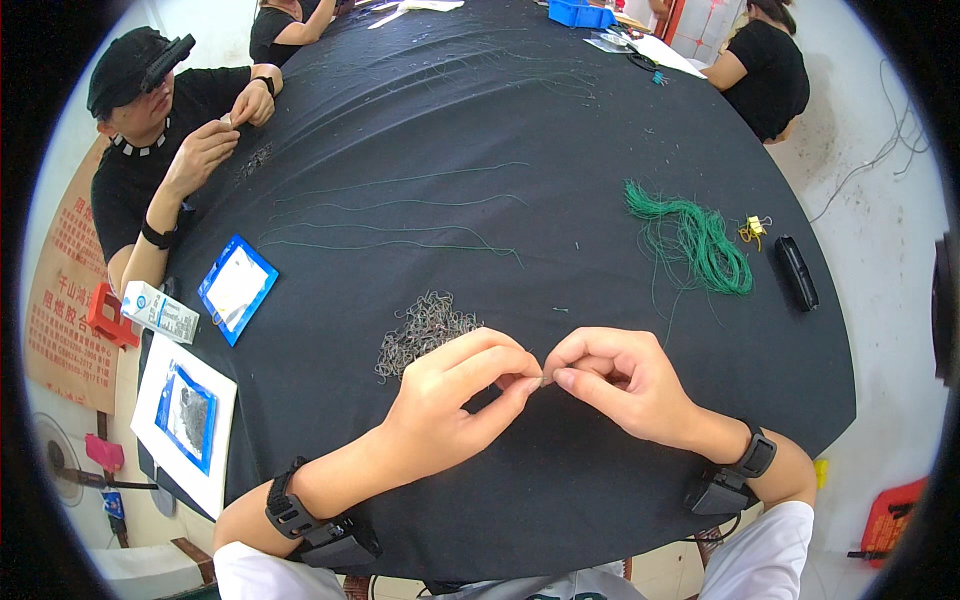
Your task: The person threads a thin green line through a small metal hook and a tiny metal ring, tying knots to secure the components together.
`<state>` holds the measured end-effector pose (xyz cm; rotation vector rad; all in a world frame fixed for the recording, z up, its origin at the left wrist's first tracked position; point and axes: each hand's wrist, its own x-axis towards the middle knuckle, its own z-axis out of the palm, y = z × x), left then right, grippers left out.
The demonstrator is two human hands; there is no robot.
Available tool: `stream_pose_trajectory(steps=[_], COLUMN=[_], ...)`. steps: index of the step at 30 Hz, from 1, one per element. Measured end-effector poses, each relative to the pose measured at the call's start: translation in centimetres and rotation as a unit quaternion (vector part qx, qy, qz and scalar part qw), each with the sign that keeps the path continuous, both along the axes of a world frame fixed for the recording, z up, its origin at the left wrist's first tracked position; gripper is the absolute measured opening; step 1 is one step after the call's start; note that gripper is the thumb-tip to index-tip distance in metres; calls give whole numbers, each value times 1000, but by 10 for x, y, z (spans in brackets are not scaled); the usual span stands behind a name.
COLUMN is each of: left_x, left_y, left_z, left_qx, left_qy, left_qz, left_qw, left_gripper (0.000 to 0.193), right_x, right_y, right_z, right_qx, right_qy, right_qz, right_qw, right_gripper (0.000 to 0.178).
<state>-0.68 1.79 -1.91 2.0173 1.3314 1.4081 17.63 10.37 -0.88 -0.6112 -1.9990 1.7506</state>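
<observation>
My left hand (pixel 450 392) and my right hand (pixel 632 388) meet over the near part of the table, thumb and forefinger pinched on each. Their fingertips almost touch, closed around something tiny that I cannot make out. Just beyond my left hand lies a heap of small dark metal hooks (pixel 425 322), partly covered by that hand. A loose bundle of green line (pixel 708 248) rests farther off to the right. Several single green strands (pixel 405 206) are laid out across the cloth beyond the hooks.
Black cloth (pixel 560 480) covers the table. At left are a blue-edged packet (pixel 238 288), a small carton (pixel 160 312) and a white board (pixel 150 430) bearing a blue pouch (pixel 187 415). A yellow clip (pixel 754 230) and black case (pixel 796 273) sit right. Other people work around the table.
</observation>
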Motion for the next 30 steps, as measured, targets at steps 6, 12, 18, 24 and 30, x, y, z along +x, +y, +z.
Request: stream_pose_trajectory(steps=[6, 12, 18, 24, 30], left_x=[-1, 0, 0, -1, 0], left_y=[0, 0, 0, -1, -1], left_z=[0, -3, -2, -2, -3], left_qx=[-17, -34, -41, -30, -27], left_qy=[-14, -29, -31, -17, -13], left_qz=[-2, -12, -18, -10, 0], left_qw=[1000, 999, 999, 999, 1000], left_gripper=[9, 10, 11, 9, 9], right_x=[1, 1, 1, 1, 1], right_y=[2, 3, 1, 1, 1], right_z=[2, 0, -1, -2, -2], right_qx=[48, 51, 57, 98, 98], right_qy=[-13, -30, -18, -15, -16], right_qz=[9, -3, -7, -9, -7], right_qw=[999, 998, 998, 995, 995], right_gripper=[7, 6, 6, 6, 6])
